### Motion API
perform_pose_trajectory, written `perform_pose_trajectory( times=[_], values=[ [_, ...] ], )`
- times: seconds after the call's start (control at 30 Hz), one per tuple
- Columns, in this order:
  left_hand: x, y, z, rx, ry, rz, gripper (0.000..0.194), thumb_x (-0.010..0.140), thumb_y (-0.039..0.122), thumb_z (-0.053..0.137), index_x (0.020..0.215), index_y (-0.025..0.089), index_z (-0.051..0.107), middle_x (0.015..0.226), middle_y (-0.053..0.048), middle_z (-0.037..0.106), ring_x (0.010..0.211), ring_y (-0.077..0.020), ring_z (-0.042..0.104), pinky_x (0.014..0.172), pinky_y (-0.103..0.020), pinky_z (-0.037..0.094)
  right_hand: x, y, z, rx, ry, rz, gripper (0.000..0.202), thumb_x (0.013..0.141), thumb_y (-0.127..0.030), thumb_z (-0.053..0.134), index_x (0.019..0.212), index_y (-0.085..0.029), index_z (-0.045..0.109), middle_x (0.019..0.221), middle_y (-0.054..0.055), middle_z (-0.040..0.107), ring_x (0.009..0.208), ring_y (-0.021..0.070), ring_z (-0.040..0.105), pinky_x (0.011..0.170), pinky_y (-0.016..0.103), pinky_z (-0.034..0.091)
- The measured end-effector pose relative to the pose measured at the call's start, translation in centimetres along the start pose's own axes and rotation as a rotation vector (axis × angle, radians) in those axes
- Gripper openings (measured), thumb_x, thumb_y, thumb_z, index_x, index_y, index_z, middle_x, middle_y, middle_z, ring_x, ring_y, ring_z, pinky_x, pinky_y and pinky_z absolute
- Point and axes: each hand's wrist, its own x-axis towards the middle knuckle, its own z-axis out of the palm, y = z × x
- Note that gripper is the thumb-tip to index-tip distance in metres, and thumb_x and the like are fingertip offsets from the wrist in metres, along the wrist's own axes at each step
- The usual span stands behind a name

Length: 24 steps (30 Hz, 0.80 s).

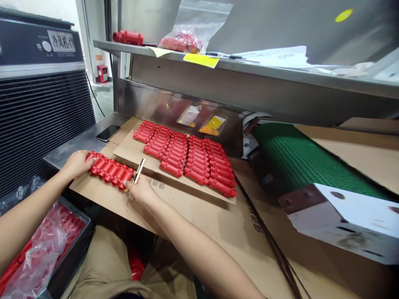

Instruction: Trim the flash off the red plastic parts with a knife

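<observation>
Roughly seven red tubes [112,171] lie side by side in one row on a lower cardboard sheet [99,193], at the near edge of the bench [76,143], between two hands. One left hand [77,164] touches the row's left end; whether its grip is clamped there, I cannot tell. One right hand [141,189] has its grip closed around one slim tool [140,169], its thumb at the row's right end. Beyond, one upper cardboard sheet [129,150] carries five columns of similar tubes [195,162]. One phone [108,132] lies behind the row; two small bags [189,116] hang on the back panel [149,97].
</observation>
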Motion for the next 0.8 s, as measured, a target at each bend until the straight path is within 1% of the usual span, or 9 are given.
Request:
perform_pose_trajectory(
  times=[0.17,0.23,0.3,0.37,0.43,0.53,0.63,0.7,0.8],
  values=[
    [1.7,-1.7,-0.9,0.004,0.027,-0.046,0.04,0.101,0.049,0.061,0.116,0.014,0.074,0.112,-0.015,0.081,0.106,-0.0311,0.077,0.098,-0.049,0.058,1.6,-2.1,1.6,-0.008,0.028,-0.03,0.018,0.099,-0.026,0.077,0.089,-0.014,0.069,0.067,-0.006,0.065,0.051,0.0082,0.059,0.054,0.021,0.052],
    [1.3,-1.7,-1.7,-0.004,0.074,-0.032,0.042,0.099,0.046,0.057,0.113,0.011,0.074,0.106,-0.019,0.081,0.106,-0.0401,0.076,0.095,-0.053,0.058,1.2,-2.6,1.2,-0.003,0.04,-0.038,0.016,0.095,-0.022,0.08,0.085,-0.014,0.07,0.063,-0.006,0.064,0.052,0.0095,0.059,0.055,0.022,0.051],
    [0.5,-0.7,-2.5,-0.021,0.16,0.006,0.051,0.097,0.047,0.051,0.122,0.006,0.069,0.11,-0.027,0.078,0.113,-0.051,0.071,0.097,-0.062,0.055,-0.4,-2.5,0.0,0.01,0.072,-0.049,0.013,0.091,-0.02,0.08,0.082,-0.016,0.071,0.058,-0.006,0.061,0.053,0.0112,0.061,0.056,0.022,0.048],
    [-0.5,2.1,-2.9,-0.057,0.25,0.11,0.055,0.097,0.046,0.049,0.135,0.008,0.061,0.126,-0.029,0.072,0.128,-0.0518,0.062,0.109,-0.067,0.047,-3.2,-1.7,-1.6,0.031,0.116,-0.063,0.009,0.09,-0.021,0.078,0.085,-0.018,0.072,0.058,-0.007,0.06,0.055,0.0123,0.062,0.056,0.021,0.046],
    [-1.5,6.8,-2.4,-0.108,0.273,0.297,0.051,0.1,0.04,0.044,0.137,0.01,0.061,0.135,-0.026,0.067,0.133,-0.0464,0.058,0.118,-0.061,0.042,-6.7,-0.4,-3.1,0.051,0.128,-0.062,0.017,0.083,-0.02,0.083,0.077,-0.019,0.068,0.06,-0.006,0.062,0.055,0.0115,0.06,0.052,0.019,0.044],
    [-2.5,16.1,-0.3,-0.163,0.163,0.633,0.033,0.099,0.028,0.052,0.124,0.018,0.07,0.13,-0.016,0.069,0.129,-0.0333,0.061,0.116,-0.045,0.046,-12.0,1.7,-4.8,0.104,0.105,0.006,0.029,0.076,-0.029,0.09,0.075,-0.02,0.063,0.053,-0.006,0.058,0.045,0.0118,0.055,0.042,0.019,0.038],
    [-2.8,23.9,1.7,-0.176,0.087,0.764,0.019,0.092,0.012,0.054,0.093,0.019,0.072,0.113,-0.018,0.07,0.117,-0.036,0.062,0.106,-0.052,0.05,-16.1,3.4,-6.1,0.282,0.069,0.057,0.036,0.075,-0.041,0.089,0.08,-0.02,0.061,0.057,-0.006,0.059,0.044,0.0099,0.053,0.041,0.018,0.039],
    [-3.1,26.2,2.1,-0.186,0.067,0.77,0.024,0.091,0.005,0.048,0.085,0.018,0.067,0.108,-0.02,0.069,0.116,-0.039,0.061,0.103,-0.056,0.048,-18.2,4.4,-7.2,0.321,0.106,0.001,0.038,0.085,-0.051,0.08,0.08,-0.02,0.06,0.062,-0.005,0.058,0.043,0.0083,0.051,0.042,0.018,0.04],
    [-5.4,25.1,1.5,-0.226,0.028,0.746,0.023,0.095,0.009,0.044,0.091,0.018,0.065,0.108,-0.019,0.067,0.113,-0.0394,0.061,0.101,-0.055,0.047,-20.5,6.2,-9.1,0.275,0.26,-0.144,0.045,0.097,-0.059,0.065,0.078,-0.018,0.061,0.066,-0.003,0.054,0.045,0.007,0.048,0.042,0.019,0.037]
  ],
)
